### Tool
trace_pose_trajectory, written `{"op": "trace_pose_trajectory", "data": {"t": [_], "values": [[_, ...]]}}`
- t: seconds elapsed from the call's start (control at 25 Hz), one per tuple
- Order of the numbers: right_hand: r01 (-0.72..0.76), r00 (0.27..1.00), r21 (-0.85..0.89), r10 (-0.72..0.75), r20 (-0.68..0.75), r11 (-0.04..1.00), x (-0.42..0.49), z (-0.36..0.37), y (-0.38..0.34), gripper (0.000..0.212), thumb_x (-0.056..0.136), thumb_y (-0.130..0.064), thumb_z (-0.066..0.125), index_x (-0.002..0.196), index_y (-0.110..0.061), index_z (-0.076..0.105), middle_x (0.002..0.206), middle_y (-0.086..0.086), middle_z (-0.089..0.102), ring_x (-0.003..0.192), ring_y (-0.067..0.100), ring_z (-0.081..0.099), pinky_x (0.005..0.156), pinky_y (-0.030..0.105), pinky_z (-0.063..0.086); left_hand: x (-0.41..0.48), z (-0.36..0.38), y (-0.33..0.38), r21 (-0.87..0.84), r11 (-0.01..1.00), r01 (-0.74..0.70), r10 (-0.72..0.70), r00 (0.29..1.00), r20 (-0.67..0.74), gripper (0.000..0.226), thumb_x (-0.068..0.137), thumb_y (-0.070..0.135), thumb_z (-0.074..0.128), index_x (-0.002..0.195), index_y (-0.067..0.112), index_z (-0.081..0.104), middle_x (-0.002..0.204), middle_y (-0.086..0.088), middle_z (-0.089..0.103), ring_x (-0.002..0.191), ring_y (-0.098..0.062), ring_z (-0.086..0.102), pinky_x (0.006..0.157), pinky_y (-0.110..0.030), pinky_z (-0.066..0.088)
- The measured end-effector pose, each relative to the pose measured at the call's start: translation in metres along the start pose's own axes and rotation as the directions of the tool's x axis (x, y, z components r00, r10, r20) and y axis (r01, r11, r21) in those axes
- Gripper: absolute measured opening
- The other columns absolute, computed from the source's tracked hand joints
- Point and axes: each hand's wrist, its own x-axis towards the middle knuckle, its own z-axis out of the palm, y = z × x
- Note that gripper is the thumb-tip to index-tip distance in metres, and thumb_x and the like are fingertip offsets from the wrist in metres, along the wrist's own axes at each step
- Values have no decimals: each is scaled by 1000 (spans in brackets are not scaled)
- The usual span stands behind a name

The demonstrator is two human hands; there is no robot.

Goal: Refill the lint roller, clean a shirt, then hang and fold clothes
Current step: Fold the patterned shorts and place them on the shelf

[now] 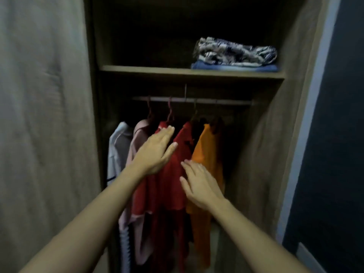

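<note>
An open wardrobe holds several garments on hangers along a metal rail (206,101). From left they are a white one (116,150), a pink one (136,142), red ones (173,180) and an orange one (206,150). My left hand (155,152) reaches in with straight fingers, its fingertips at the shoulder of a red garment. My right hand (199,184) lies flat with spread fingers against the red garment, next to the orange one. Neither hand holds anything.
A shelf (149,69) above the rail carries a folded patterned cloth (234,51) on top of folded blue fabric (236,68). The wardrobe door (43,115) stands open at the left. A dark wall (334,134) is at the right.
</note>
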Motion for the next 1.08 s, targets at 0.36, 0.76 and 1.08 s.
{"op": "trace_pose_trajectory", "data": {"t": [0.36, 0.76, 1.08], "values": [[294, 817, 214, -361, 450, 932, -102, 130, -172, 52, 77, -43, 29, 102, -16, 66, 100, 2, 68, 94, 18, 64, 90, 27, 50, -160, -9, -82, 347, 934, 81, -145, 976, 160, 57, 90, 36, 36, 134, 2, 48, 139, -16, 50, 126, -32, 50, 96, -50, 45], [489, 720, -50, -371, 587, 871, -26, 248, -241, 51, 96, -28, 38, 138, 1, 33, 140, 19, 37, 133, 33, 29, 116, 40, 11, -162, -11, -227, 615, 705, -352, 228, 934, 274, 60, 87, 32, 36, 142, 8, 35, 149, -10, 38, 137, -25, 37, 110, -41, 28], [708, 591, -203, -409, 695, 677, 0, 259, -246, 46, 98, -12, 26, 142, 4, 20, 146, 16, 30, 137, 29, 24, 119, 39, 4, -149, -7, -289, 631, 551, -546, 487, 825, 288, 66, 91, 25, 41, 150, 14, 14, 159, -1, -2, 147, -16, -3, 117, -37, 4]]}}
